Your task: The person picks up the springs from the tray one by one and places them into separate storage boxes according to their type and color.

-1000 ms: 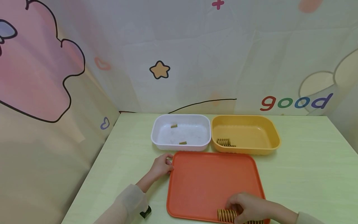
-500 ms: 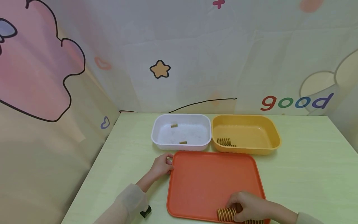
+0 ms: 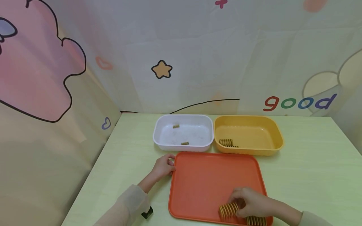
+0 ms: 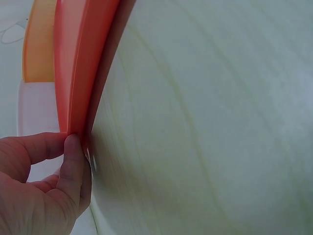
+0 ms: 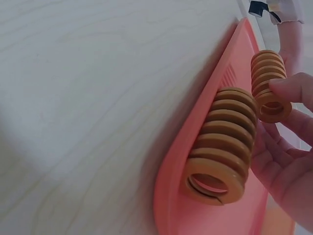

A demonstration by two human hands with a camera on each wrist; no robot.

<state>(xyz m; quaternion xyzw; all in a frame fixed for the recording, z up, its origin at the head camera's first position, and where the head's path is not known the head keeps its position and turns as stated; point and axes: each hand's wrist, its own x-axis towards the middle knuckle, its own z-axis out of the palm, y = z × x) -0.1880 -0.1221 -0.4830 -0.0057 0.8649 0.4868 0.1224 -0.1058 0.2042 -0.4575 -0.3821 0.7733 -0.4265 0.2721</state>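
My left hand (image 3: 164, 165) grips the left rim of an orange tray (image 3: 209, 182), with thumb and fingertips on the edge in the left wrist view. Over the tray's near right part, my right hand (image 3: 249, 201) pinches a brownish-yellow coil spring (image 3: 228, 210) by one end. In the right wrist view this held spring (image 5: 268, 68) is tilted, its thumb-side end ring facing the camera. A second coil spring (image 5: 225, 142) lies on the tray along the near rim, partly under my right hand in the head view.
Beyond the tray stand a white bin (image 3: 183, 147) with two small springs and a yellow bin (image 3: 251, 151) with larger springs in its near left corner. A black object (image 3: 147, 213) shows by my left sleeve. A printed curtain (image 3: 198, 62) hangs behind the table.
My right hand has risen slightly with the spring, which was down at the tray's near edge. More of the second spring shows. My left hand stays at the rim.
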